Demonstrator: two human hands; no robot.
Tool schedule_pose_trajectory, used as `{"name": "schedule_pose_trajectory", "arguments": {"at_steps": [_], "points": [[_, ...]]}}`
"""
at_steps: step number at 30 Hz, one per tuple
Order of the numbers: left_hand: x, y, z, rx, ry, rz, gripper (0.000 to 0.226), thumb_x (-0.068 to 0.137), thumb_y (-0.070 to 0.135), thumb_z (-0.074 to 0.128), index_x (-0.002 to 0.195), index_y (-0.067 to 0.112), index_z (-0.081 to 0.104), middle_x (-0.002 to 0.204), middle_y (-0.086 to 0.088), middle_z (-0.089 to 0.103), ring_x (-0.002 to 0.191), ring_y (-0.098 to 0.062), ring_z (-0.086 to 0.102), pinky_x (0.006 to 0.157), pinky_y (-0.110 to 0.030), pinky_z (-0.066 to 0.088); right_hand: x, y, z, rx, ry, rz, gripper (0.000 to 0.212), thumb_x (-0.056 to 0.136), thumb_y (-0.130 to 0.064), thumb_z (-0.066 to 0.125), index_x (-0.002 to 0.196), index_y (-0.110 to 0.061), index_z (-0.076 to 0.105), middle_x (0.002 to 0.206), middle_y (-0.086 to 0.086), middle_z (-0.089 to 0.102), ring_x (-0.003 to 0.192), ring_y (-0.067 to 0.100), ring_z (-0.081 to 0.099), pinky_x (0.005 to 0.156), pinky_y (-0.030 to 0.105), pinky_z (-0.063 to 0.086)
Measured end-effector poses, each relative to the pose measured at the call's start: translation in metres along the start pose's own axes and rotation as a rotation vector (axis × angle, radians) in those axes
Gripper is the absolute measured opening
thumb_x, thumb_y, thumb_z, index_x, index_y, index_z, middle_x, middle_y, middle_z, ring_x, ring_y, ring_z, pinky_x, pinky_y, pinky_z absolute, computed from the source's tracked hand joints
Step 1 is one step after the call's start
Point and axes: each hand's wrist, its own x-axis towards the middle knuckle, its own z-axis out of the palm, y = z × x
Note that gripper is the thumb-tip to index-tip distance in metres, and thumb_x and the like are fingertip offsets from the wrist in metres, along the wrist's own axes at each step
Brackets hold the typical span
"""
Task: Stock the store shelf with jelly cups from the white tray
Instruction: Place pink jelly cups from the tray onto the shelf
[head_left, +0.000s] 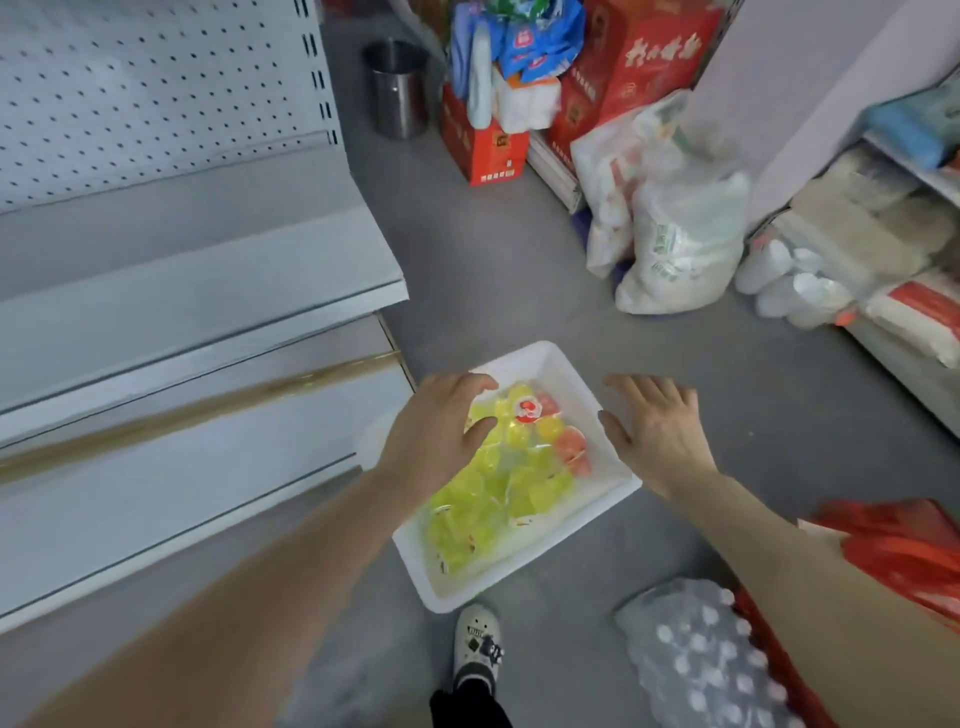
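Floor (519, 270): one grey surface running up the middle of the view, with everything else standing or lying on it.
Store shelf (208, 270): one pale metal unit on the left, with a pegboard back (156, 93) and at least two boards, one above the other.
Second shelf (914, 171): one unit on the right edge, packed with pale bundles too blurred to count.
White sacks (675, 223): two or so bulging plastic sacks leaning together against the far wall.
Red cartons (639, 62): at least two, a tall one at the back and a lower one in front of it.
Bottle pack (696, 660): one shrink-wrapped pack of white-capped bottles at lower right.
Red bag (904, 551): one, just beside the bottle pack at the right edge.
White tray (566, 374): one, lying on the floor near the foot of the store shelf, set at an angle.
Steel can (397, 88): one upright cylinder at the far end of the store shelf.
Left hand (436, 436): palm down over the tray's left side, fingers loosely spread and gripping nothing. Whether it touches the cups cannot be told.
Right hand (660, 431): palm down over the tray's right rim, fingers straight, holding nothing.
Shoe (478, 644): one white shoe, just below the tray's near corner.
Jelly cups (498, 499): all in the tray. They are a heap of yellow-green ones, too blurred to count, with about three red-orange ones toward the far right.
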Motion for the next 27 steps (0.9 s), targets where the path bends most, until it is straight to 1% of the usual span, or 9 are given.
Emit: {"name": "schedule_pose_trajectory", "arguments": {"at_steps": [2, 4, 6, 9, 13, 16, 19, 24, 27], "points": [[0.005, -0.008, 0.039, 0.005, -0.062, -0.060, 0.036, 0.088, 0.032, 0.067, 0.122, 0.025, 0.058, 0.116, 0.006, 0.061, 0.106, -0.019, 0.054, 0.090, -0.030, 0.046, -0.004, 0.022, 0.034, 0.017, -0.067, 0.020, 0.035, 0.086, -0.036, 0.052, 0.116, -0.019, 0.060, 0.113, 0.000, 0.065, 0.107, 0.030, 0.058, 0.085, 0.043, 0.039], [0.008, -0.017, 0.073, -0.013, -0.118, -0.114, 0.038, 0.088, 0.030, 0.067, 0.124, 0.024, 0.058, 0.117, 0.004, 0.061, 0.108, -0.021, 0.054, 0.089, -0.033, 0.048, -0.007, 0.038, 0.068, 0.041, -0.136, 0.048, 0.036, 0.084, -0.029, 0.065, 0.118, -0.019, 0.061, 0.111, 0.000, 0.066, 0.105, 0.030, 0.059, 0.086, 0.043, 0.040], [0.012, -0.027, 0.102, -0.014, -0.166, -0.150, 0.040, 0.087, 0.028, 0.069, 0.125, 0.023, 0.059, 0.117, 0.002, 0.061, 0.108, -0.023, 0.055, 0.088, -0.039, 0.050, -0.008, 0.050, 0.102, 0.064, -0.205, 0.076, 0.045, 0.076, -0.021, 0.076, 0.119, -0.019, 0.063, 0.108, 0.000, 0.068, 0.103, 0.030, 0.060, 0.086, 0.043, 0.043], [0.021, -0.044, 0.140, 0.022, -0.235, -0.177, 0.045, 0.084, 0.023, 0.073, 0.126, 0.022, 0.058, 0.117, 0.000, 0.060, 0.107, -0.024, 0.056, 0.089, -0.038, 0.051, -0.007, 0.066, 0.147, 0.057, -0.256, 0.042, 0.056, 0.061, -0.009, 0.081, 0.114, -0.018, 0.066, 0.101, 0.000, 0.068, 0.100, 0.031, 0.062, 0.081, 0.041, 0.043], [0.040, -0.063, 0.183, 0.049, -0.297, -0.177, 0.055, 0.081, 0.017, 0.076, 0.131, 0.022, 0.055, 0.119, -0.001, 0.058, 0.107, -0.024, 0.054, 0.089, -0.040, 0.051, -0.002, 0.078, 0.196, -0.027, -0.325, -0.118, 0.053, 0.059, -0.003, 0.075, 0.111, -0.014, 0.068, 0.098, 0.002, 0.069, 0.112, 0.035, 0.059, 0.086, 0.042, 0.044], [0.057, -0.075, 0.209, 0.077, -0.323, -0.166, 0.058, 0.083, 0.019, 0.074, 0.136, 0.024, 0.051, 0.125, 0.000, 0.055, 0.112, -0.023, 0.050, 0.092, -0.038, 0.048, 0.007, 0.080, 0.224, -0.045, -0.317, -0.223, 0.038, 0.067, -0.007, 0.056, 0.102, -0.010, 0.070, 0.096, 0.007, 0.070, 0.116, 0.040, 0.058, 0.090, 0.046, 0.049], [0.075, -0.084, 0.234, 0.121, -0.327, -0.127, 0.063, 0.082, 0.020, 0.075, 0.139, 0.025, 0.048, 0.129, -0.003, 0.053, 0.114, -0.025, 0.049, 0.095, -0.039, 0.047, 0.012, 0.079, 0.246, -0.088, -0.265, -0.317, 0.036, 0.078, -0.009, 0.038, 0.092, -0.008, 0.072, 0.099, 0.009, 0.069, 0.123, 0.042, 0.054, 0.102, 0.051, 0.041], [0.099, -0.093, 0.274, 0.181, -0.369, -0.104, 0.067, 0.085, 0.023, 0.072, 0.145, 0.025, 0.042, 0.141, -0.009, 0.043, 0.123, -0.029, 0.044, 0.101, -0.038, 0.042, 0.010, 0.084, 0.266, -0.144, -0.233, -0.413, 0.012, 0.071, -0.002, 0.064, 0.082, -0.006, 0.071, 0.108, 0.016, 0.066, 0.130, 0.045, 0.048, 0.113, 0.055, 0.029], [0.109, -0.094, 0.289, 0.240, -0.353, -0.083, 0.062, 0.080, 0.030, 0.076, 0.137, 0.023, 0.052, 0.126, -0.013, 0.054, 0.109, -0.033, 0.050, 0.092, -0.041, 0.046, 0.008, 0.086, 0.267, -0.161, -0.299, -0.420, 0.023, 0.072, -0.015, 0.077, 0.094, -0.010, 0.072, 0.120, 0.015, 0.062, 0.136, 0.044, 0.039, 0.116, 0.054, 0.024]]}}
